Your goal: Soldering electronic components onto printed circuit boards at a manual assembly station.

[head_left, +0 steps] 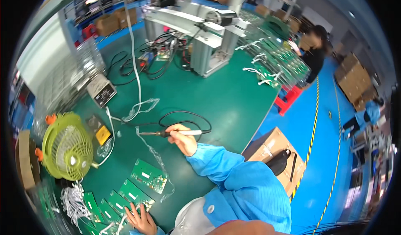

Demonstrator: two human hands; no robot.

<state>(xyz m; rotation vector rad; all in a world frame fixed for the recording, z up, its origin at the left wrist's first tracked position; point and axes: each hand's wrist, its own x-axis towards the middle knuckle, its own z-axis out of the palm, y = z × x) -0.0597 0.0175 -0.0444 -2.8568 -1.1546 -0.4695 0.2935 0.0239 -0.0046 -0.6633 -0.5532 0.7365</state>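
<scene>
My right hand (183, 139) is closed around a soldering iron (194, 132), whose tip points left above the green table mat. From its handle end a black cable loops back over the mat. My left hand (141, 219) lies low in the view with its fingers spread, the fingertips at the lower edge of a green circuit board (133, 192). Several similar boards overlap in a row to its left, with white wires near their lower ends. Another circuit board (148, 175) lies up and to the right of the row. A clear plastic strip (155, 152) runs beside it.
A green fan (69, 151) stands at the left, above a bundle of white wires (74, 201). Behind it are a soldering station box (101, 91) and a yellow-marked holder (101, 134). A metal frame (204, 47) stands on the far table. A person (314, 53) works at the far right.
</scene>
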